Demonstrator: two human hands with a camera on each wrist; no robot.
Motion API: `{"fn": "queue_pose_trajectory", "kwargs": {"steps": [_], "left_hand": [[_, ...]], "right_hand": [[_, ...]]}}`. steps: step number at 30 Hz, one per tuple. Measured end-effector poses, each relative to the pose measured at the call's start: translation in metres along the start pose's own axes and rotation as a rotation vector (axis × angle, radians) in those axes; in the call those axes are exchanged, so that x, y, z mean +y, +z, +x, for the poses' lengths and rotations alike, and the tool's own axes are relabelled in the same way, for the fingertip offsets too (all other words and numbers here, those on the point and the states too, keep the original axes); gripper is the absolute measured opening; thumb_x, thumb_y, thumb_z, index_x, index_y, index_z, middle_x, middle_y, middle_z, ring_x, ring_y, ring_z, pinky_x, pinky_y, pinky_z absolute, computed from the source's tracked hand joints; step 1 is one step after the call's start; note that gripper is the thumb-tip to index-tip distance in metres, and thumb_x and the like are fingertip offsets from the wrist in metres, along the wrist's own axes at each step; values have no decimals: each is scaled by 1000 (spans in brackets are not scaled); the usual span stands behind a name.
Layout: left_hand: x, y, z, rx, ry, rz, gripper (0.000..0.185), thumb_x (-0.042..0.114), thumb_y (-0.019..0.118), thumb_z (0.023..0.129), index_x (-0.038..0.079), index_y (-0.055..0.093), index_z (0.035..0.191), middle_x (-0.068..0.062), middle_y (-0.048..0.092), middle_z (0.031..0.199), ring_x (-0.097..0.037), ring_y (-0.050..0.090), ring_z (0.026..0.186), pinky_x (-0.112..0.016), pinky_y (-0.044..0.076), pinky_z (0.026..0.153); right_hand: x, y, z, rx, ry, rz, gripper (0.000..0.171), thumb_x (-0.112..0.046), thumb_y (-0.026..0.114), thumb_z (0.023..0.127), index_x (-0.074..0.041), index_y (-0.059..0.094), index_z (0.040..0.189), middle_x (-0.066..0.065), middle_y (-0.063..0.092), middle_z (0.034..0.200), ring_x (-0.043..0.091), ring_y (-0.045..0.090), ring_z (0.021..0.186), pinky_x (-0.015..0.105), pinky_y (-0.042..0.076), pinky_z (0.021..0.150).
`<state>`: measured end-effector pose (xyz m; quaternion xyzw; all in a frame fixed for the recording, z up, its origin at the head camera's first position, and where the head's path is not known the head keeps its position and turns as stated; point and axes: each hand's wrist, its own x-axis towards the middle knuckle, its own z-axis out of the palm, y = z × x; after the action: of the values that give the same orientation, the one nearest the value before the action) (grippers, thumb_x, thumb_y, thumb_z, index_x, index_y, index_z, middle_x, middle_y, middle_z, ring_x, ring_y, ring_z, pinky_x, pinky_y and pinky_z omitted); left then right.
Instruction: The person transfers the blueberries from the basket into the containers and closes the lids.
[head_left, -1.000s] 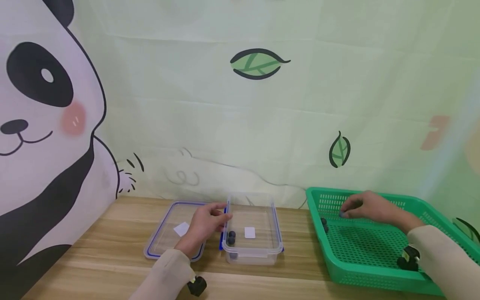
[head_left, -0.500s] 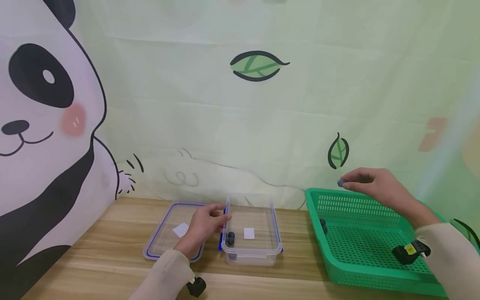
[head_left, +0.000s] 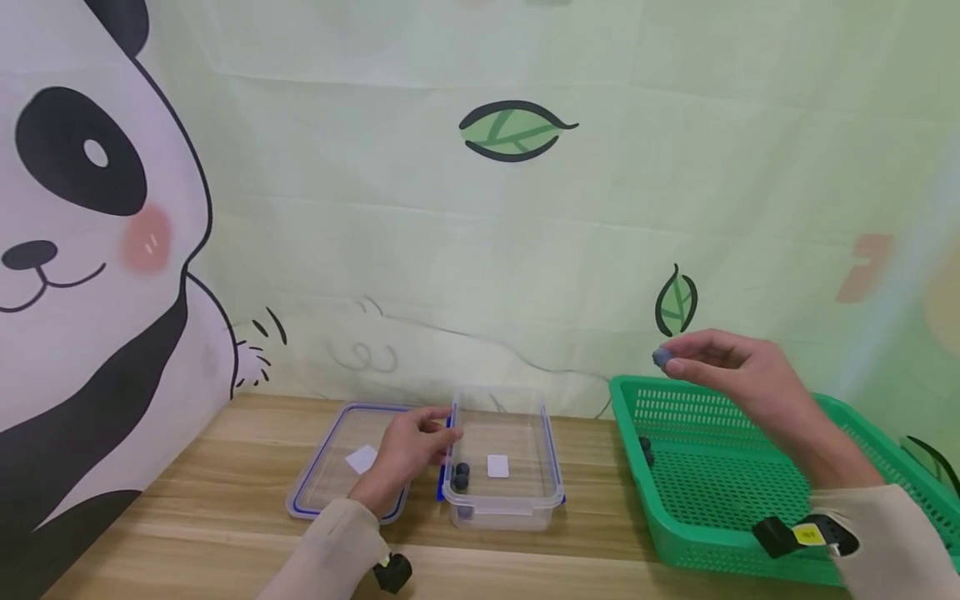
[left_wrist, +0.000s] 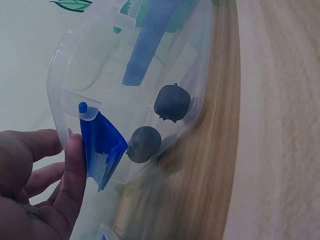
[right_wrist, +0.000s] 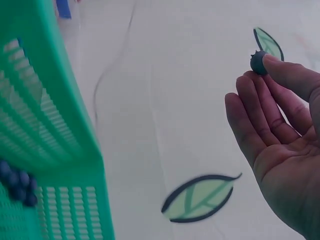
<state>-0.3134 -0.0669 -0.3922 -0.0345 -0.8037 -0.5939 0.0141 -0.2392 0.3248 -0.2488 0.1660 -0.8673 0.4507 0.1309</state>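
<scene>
A blueberry is pinched between the thumb and fingertips of my right hand, held above the back left part of the green basket. In the right wrist view that blueberry shows its crown. My left hand pinches the left rim of a clear plastic food container, near a blue side latch. Several blueberries lie in the container's front left corner; two show through its wall in the left wrist view. More blueberries sit against the basket's left wall.
A clear lid with a blue seal lies left of the container, partly behind my left hand. White square labels mark the lid and container. A printed cloth backdrop rises behind the wooden table.
My right hand has lifted the blueberry up out of the green basket and moved it slightly left. The left hand has stayed at the container's rim.
</scene>
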Motion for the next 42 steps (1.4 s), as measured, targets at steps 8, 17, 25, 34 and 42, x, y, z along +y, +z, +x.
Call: {"fn": "queue_pose_trajectory", "kwargs": {"steps": [8,17,25,34,42], "left_hand": [[-1,1,1,1,-8,-4,46,5,77,97,-2,65,141,-14,68,102,-19,69,76,-30,65,71],[-2,0,1,-6,-1,-15,45,6,77,97,-2,65,140,-14,67,102,-19,69,76,-31,65,72],[-1,0,3,-3,-11,-18,45,6,77,98,-1,65,140,-13,68,102,-19,69,76,-30,65,72],[0,-2,-1,0,-13,9,45,10,77,99,0,66,140,-14,67,104,-19,70,78,-33,65,74],[-4,0,2,-4,25,11,43,6,77,98,-3,67,138,-14,68,100,-18,69,74,-33,66,71]], "right_hand": [[-3,32,-10,5,27,99,32,-31,75,103,-10,74,127,1,77,121,18,72,110,23,55,95],[-1,66,-15,1,67,174,35,-34,78,100,-9,75,125,4,77,119,20,71,110,29,59,95],[-2,92,-14,-1,80,185,32,-29,82,96,-7,77,119,5,77,115,21,72,104,31,60,91],[-4,134,-17,-92,-11,175,22,-18,82,96,-4,79,113,6,78,104,26,74,96,28,63,81],[1,165,-21,-176,-60,147,15,-11,79,97,-2,78,110,6,78,103,19,74,93,25,62,80]]}}
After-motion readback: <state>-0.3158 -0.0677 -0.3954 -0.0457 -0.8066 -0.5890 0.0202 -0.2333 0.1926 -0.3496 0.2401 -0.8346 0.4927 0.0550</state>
